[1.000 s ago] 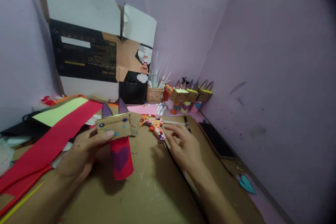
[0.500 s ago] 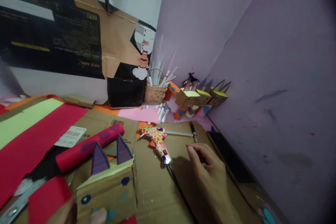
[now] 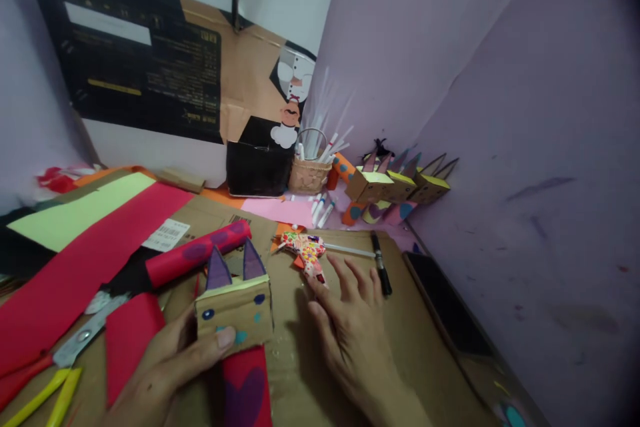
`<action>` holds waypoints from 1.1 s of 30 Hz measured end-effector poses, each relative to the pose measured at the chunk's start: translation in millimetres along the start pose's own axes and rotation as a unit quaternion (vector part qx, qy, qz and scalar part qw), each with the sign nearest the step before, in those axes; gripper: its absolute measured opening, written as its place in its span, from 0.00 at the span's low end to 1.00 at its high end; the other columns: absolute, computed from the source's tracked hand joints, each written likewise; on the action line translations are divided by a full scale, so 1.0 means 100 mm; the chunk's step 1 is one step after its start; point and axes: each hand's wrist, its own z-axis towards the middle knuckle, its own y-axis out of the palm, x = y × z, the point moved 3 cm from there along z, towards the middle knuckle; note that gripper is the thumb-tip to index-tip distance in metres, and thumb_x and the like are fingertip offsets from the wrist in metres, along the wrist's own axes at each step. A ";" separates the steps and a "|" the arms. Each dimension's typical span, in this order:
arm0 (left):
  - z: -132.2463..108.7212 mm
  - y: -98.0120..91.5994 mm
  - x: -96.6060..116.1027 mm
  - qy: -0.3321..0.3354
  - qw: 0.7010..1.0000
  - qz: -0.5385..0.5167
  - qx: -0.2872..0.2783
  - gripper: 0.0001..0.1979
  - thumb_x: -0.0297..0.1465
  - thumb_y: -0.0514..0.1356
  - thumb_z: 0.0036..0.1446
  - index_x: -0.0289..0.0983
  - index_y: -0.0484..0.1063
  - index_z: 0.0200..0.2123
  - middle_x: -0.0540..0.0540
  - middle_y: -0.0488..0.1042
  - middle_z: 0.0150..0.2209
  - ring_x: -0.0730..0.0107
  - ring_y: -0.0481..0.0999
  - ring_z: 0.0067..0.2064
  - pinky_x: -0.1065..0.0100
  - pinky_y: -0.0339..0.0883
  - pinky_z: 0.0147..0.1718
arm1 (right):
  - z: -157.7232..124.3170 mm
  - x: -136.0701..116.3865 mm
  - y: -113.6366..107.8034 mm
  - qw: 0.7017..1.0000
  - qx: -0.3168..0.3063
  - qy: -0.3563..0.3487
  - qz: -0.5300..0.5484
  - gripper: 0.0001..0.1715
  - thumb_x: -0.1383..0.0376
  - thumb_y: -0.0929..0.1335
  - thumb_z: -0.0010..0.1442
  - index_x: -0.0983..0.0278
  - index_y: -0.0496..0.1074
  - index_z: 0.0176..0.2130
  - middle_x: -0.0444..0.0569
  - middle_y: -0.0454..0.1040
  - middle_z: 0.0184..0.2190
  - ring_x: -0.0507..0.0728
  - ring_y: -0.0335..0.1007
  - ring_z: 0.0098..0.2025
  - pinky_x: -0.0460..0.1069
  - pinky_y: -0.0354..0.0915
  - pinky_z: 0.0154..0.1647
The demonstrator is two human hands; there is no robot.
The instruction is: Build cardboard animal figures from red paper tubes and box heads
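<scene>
My left hand (image 3: 167, 363) grips a cardboard cat figure (image 3: 235, 310) with purple ears, dotted face and a red paper body bearing a purple heart; the thumb presses on its face. My right hand (image 3: 350, 320) lies open and flat on the brown cardboard work surface (image 3: 415, 333), its fingertips touching the handle of a flower-patterned glue gun (image 3: 306, 252). A black pen (image 3: 381, 270) lies just right of the fingers. A rolled red paper tube (image 3: 200, 257) with purple spots rests behind the figure.
Red and pale yellow paper sheets (image 3: 85, 240) and scissors (image 3: 60, 360) lie at left. A basket of pens (image 3: 310, 170), a black box (image 3: 257, 163) and several finished cat figures (image 3: 400, 187) stand at the back by the purple wall. A dark phone-like slab (image 3: 445, 310) lies right.
The view swung down and back. My right hand slid left from beside the pen onto the glue gun's handle. My left hand and the cat figure came back into full view.
</scene>
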 end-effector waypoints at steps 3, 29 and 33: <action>-0.02 0.03 0.02 -0.030 0.996 -0.082 -0.002 0.39 0.38 0.67 0.39 0.51 0.61 0.58 0.53 0.75 0.49 0.47 0.67 0.56 0.51 0.63 0.55 | -0.02 -0.04 0.09 0.998 -0.019 -0.014 -0.060 0.19 0.65 0.62 0.60 0.54 0.69 0.51 0.53 0.58 0.61 0.70 0.50 0.61 0.74 0.46 0.55; -0.04 0.08 0.13 -0.061 0.995 -0.081 -0.017 0.31 0.40 0.68 0.39 0.38 0.71 0.49 0.48 0.76 0.48 0.49 0.71 0.52 0.57 0.67 0.52 | -0.02 -0.05 0.22 0.996 -0.015 -0.047 -0.077 0.19 0.58 0.59 0.63 0.57 0.72 0.49 0.52 0.63 0.59 0.67 0.49 0.62 0.71 0.40 0.58; -0.05 0.08 0.14 -0.063 0.994 -0.086 -0.039 0.31 0.40 0.66 0.43 0.37 0.69 0.52 0.47 0.77 0.47 0.48 0.71 0.53 0.56 0.67 0.51 | -0.01 -0.06 0.24 0.995 -0.035 -0.039 -0.082 0.20 0.57 0.58 0.64 0.56 0.70 0.51 0.50 0.62 0.60 0.67 0.49 0.62 0.70 0.39 0.58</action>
